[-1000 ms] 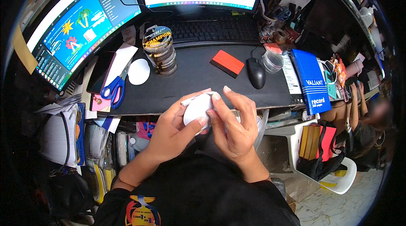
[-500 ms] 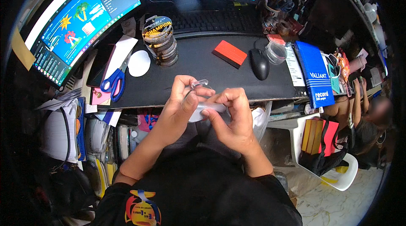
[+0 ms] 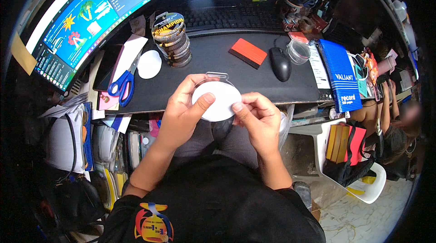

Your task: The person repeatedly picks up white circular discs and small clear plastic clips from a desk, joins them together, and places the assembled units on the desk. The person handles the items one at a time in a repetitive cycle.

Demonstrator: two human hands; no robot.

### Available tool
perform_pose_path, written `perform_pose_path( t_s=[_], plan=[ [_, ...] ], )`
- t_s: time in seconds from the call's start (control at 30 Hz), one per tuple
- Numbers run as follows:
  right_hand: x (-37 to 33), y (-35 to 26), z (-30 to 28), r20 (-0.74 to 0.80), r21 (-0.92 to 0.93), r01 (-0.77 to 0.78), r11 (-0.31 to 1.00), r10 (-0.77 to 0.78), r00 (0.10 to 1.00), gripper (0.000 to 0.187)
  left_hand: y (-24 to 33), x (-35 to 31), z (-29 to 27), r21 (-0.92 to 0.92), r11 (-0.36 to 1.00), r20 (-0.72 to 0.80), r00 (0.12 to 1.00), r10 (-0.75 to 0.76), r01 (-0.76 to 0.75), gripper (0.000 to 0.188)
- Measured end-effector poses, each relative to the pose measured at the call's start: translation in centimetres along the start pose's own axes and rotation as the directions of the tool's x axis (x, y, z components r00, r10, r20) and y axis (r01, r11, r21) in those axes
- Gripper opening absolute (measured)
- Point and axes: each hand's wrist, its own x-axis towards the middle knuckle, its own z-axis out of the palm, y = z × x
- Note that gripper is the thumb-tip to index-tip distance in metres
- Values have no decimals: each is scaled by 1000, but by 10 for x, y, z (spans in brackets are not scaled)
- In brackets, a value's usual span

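White round paper-like disc (image 3: pixel 222 102) lies against a clear, loop-topped plastic piece (image 3: pixel 218 76) above the lap (image 3: pixel 243 142), the left hand (image 3: pixel 181 112) pinching both, the right hand (image 3: pixel 259 119) pinching the disc's right edge. Uneven pressure could skew or crease the disc.

We hold a blank, round white disc (image 3: pixel 221 100) nearly flat, its broad face up. Behind it we see a round, clear plastic piece (image 3: pixel 218 75), its rim peeking past the disc and its slotted loop pointing away from us. We cannot tell whether the disc is seated inside.
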Motion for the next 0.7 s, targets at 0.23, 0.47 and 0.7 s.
perform_pose_path(
  t_s=[0.23, 0.47, 0.7],
  plan=[
    [4, 1, -6, -55, 84, 11, 996, -7, 998, 15, 5, -4, 2, 5, 1000, -148, 989, -15, 16, 33],
    [4, 0, 0, -138, 155, 113, 981, -91, 986, 25, 7, -8, 9, 7, 1000, -160, 987, -5, 6, 35],
    [4, 0, 1, -175, 52, 143, 988, -132, 976, 23, 11, -9, 6, 1, 1000, -86, 996, -3, 3, 35]
  ],
)
